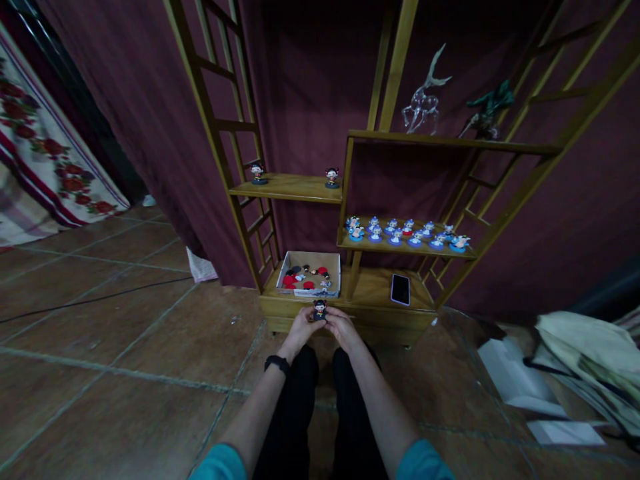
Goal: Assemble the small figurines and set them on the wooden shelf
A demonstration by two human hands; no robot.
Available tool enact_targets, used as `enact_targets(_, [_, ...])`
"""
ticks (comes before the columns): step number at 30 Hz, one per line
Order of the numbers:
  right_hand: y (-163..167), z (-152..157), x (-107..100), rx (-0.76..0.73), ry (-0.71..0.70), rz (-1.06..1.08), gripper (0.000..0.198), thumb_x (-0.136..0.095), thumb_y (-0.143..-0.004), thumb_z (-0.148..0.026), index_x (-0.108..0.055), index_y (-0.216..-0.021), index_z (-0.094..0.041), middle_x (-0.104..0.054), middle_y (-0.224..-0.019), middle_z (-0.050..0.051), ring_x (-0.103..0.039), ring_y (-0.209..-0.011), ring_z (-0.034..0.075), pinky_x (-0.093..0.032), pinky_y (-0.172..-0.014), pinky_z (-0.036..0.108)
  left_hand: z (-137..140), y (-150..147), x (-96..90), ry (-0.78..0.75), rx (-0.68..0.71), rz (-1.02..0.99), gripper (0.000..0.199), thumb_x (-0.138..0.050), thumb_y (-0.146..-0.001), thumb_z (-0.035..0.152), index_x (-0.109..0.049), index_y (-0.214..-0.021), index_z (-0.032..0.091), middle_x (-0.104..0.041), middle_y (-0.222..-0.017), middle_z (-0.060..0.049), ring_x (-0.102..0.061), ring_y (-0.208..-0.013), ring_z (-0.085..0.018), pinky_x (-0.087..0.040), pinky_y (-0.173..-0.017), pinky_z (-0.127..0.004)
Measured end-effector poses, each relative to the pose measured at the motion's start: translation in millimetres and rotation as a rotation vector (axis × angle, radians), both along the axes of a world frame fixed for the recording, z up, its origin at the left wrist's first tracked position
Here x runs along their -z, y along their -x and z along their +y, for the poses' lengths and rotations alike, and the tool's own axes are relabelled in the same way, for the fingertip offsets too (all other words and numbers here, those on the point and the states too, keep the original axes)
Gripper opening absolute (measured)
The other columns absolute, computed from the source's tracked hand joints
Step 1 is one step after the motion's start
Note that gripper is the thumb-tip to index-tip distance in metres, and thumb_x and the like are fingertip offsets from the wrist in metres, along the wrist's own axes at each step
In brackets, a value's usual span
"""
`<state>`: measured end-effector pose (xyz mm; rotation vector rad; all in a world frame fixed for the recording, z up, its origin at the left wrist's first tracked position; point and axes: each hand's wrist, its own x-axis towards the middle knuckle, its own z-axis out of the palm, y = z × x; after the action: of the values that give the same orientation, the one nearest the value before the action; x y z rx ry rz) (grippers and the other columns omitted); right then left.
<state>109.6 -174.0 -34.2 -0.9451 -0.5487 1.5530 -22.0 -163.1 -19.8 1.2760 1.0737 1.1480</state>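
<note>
Between my two hands is a small figurine [319, 310] with black hair buns and dark clothes, upright and facing me. My left hand [302, 327] pinches it from the left, and my right hand [341, 327] closes on its right side. Just beyond the hands, a shallow cardboard box [338, 273] on the bottom shelf holds several red, black and white figurine pieces. Two similar figurines stand on the upper left shelf, one at the left end [257, 174] and one at the right end [332, 177].
Several blue-and-white figurines [396, 237] stand in rows on the middle right shelf [400, 251]. A phone [401, 289] lies on the bottom shelf. Above are a clear deer ornament [424, 107] and a dark green statue [487, 110]. White boxes [520, 380] and a pale bag [590, 353] lie at right.
</note>
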Motion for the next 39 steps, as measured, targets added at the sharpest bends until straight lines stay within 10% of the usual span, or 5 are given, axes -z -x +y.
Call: enact_targets(39, [0, -2, 1, -0.001, -0.007, -0.042, 0.033, -0.070, -0.051, -0.020, -0.067, -0.084, -0.018, -0.070, -0.088, 0.006, -0.063, -0.087, 0.021, -0.047, -0.078, 0.034, 13, -1, 24.9, -0.011, 0.072, 0.013, 0.048, -0.077, -0.049, 0.022, -0.060, -0.093, 0.012, -0.067, -0.088, -0.007, -0.061, -0.078, -0.017, -0.046, -0.076, -0.031])
